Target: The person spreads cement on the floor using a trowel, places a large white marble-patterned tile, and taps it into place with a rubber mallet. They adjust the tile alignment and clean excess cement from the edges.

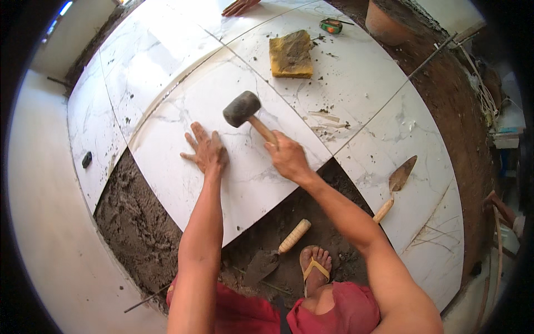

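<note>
Bare forearms [201, 245], right hand [288, 157] gripping mallet [243, 109], handle [262, 129] slanting up-left, left hand [208, 152] splayed flat on white tile [250, 172]

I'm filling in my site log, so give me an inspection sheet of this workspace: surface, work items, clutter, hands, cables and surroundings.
Surface: white marbled tiles, dirt-specked; dark bedding exposed at the lower left.
Work items: tile under the hands; mallet, its black head over that tile, contact unclear.
Clutter: dirty yellow sponge, tape measure and right-side trowel on tiles; second trowel on the bedding.
Hands: left hand spread on the tile; right hand gripping the mallet's handle.
Cables: pale strands at far right; cord or wire, cannot tell.
Surroundings: pale wall at left; another person's hand at top.
</note>
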`<state>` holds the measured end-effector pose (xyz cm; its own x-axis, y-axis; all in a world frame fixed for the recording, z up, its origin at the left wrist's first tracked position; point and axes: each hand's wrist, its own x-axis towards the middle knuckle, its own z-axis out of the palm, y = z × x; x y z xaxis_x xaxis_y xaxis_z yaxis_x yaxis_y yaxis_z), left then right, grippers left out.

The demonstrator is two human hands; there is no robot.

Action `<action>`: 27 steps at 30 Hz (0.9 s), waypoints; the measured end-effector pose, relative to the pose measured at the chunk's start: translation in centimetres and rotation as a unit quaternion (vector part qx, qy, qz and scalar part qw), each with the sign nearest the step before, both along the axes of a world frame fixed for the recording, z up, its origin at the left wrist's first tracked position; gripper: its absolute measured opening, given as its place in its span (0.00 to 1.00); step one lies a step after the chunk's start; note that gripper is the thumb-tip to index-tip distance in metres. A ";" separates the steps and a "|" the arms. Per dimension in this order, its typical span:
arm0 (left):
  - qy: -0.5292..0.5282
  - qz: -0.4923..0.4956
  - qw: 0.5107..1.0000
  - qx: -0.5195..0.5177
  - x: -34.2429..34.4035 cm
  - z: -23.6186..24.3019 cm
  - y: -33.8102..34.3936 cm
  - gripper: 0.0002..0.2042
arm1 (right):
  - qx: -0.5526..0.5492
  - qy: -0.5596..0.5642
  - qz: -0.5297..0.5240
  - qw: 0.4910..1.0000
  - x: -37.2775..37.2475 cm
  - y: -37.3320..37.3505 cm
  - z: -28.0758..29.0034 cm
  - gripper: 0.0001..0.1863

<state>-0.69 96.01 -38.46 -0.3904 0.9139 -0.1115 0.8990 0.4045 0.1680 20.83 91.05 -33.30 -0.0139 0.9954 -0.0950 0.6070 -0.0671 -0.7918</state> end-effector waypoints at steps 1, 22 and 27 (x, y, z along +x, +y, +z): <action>0.003 0.002 1.000 0.000 0.1 0.1 -0.2 0.33 | 0.012 0.016 0.019 1.000 -0.5 0.9 -0.3 0.19; 0.024 -0.009 1.000 0.011 0.7 0.2 0.1 0.30 | 0.099 -0.213 -0.151 0.960 21.8 18.1 -5.7 0.11; 0.037 -0.005 0.999 0.002 -0.2 0.7 -0.6 0.30 | -0.048 -0.063 -0.144 0.986 17.8 8.2 -1.4 0.13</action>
